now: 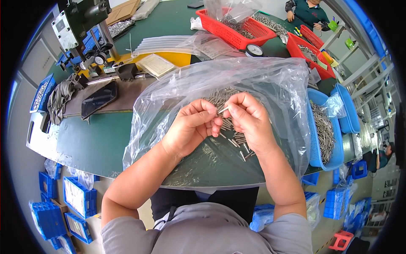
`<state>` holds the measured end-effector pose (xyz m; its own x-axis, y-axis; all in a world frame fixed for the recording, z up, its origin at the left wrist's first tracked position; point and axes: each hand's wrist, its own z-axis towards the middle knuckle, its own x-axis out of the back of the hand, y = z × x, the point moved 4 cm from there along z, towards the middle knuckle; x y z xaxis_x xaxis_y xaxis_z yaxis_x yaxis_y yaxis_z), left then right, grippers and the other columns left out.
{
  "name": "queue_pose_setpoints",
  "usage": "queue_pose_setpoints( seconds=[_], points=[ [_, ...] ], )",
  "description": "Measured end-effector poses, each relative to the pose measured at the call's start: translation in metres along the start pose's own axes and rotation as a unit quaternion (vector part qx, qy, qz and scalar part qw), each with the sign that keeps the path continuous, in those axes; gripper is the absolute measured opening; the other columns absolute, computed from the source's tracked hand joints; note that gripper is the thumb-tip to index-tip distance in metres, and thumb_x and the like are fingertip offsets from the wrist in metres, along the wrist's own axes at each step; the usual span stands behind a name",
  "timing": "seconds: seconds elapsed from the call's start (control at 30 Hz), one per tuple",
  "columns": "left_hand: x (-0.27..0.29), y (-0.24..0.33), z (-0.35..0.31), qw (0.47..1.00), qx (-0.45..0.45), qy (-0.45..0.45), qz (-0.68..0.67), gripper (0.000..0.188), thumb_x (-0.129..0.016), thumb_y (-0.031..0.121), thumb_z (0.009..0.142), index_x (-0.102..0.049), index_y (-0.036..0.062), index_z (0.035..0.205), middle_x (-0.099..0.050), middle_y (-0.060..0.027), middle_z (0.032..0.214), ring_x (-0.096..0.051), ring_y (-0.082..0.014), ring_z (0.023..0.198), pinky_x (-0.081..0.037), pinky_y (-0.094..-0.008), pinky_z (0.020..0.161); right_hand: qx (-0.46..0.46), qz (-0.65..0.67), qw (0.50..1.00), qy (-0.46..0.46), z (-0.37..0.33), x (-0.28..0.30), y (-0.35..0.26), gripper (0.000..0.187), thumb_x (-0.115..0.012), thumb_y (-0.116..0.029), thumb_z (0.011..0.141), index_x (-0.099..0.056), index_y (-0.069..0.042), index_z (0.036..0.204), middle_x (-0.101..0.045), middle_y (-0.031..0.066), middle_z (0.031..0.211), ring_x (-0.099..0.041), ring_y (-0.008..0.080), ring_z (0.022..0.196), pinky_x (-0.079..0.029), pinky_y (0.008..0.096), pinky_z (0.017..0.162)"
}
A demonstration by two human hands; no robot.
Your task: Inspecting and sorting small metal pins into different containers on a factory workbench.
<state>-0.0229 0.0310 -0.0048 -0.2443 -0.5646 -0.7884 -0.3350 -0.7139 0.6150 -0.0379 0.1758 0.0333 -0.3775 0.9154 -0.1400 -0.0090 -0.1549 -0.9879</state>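
Watching the head view here. Both hands meet over a clear plastic bag spread on the green table. The left hand and right hand pinch one small metal pin between their fingertips, fingers closed on it from either end, just above the pile of pins lying on the bag.

My guess on handling: the pin is stiff, light and probably slick, so it rolls away easily. A fingertip pinch near the ends looks like the only sensible hold. The bag is soft and crinkly, so pins likely slide along its folds.

Looks-wise it's a thin, short, silvery-grey rod, too small to show any detail. A blue basket to the right holds lots more.
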Motion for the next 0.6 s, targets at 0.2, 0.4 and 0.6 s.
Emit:
queue_pose_setpoints(
  seconds=[0.2, 0.4, 0.6],
  points=[
    [-0.002, 0.001, -0.001, 1.0, -0.008, -0.009, 0.015, 0.005, -0.056, 0.008, 0.089, -0.055, 0.0043, 0.091, -0.063, -0.0109, 0.082, -0.06, -0.0181, 0.068, -0.049, -0.0293, 0.065, 0.037, -0.015, 0.999, -0.026, -0.001, -0.006, 0.0, 0.013, -0.056, -0.017, 0.091, -0.055, -0.004, 0.094, -0.057, -0.0016, 0.078, -0.043, 0.0011, 0.061, -0.034, 0.0172, 0.051],
    [-0.001, 0.0, -0.003, 0.999, -0.014, 0.012, 0.041, 0.006, -0.056, 0.01, 0.089, -0.055, 0.0045, 0.089, -0.063, -0.0086, 0.078, -0.059, -0.0184, 0.067, -0.048, -0.0309, 0.064, -0.089, 0.017, 0.995, -0.037, 0.002, -0.002, 0.003, 0.014, -0.063, -0.017, 0.085, -0.055, -0.007, 0.09, -0.057, -0.0038, 0.076, -0.043, -0.0008, 0.061, -0.029, 0.0154, 0.048],
    [0.001, 0.001, -0.002, 0.999, -0.019, 0.013, 0.049, 0.006, -0.055, 0.011, 0.09, -0.055, 0.0046, 0.089, -0.063, -0.009, 0.077, -0.06, -0.0184, 0.067, -0.049, -0.0307, 0.063, -0.133, 0.067, 0.985, -0.084, 0.004, -0.004, 0.01, 0.015, -0.065, -0.019, 0.083, -0.056, -0.008, 0.089, -0.06, -0.003, 0.074, -0.039, -0.0014, 0.054, -0.023, 0.0154, 0.044]
  ],
)
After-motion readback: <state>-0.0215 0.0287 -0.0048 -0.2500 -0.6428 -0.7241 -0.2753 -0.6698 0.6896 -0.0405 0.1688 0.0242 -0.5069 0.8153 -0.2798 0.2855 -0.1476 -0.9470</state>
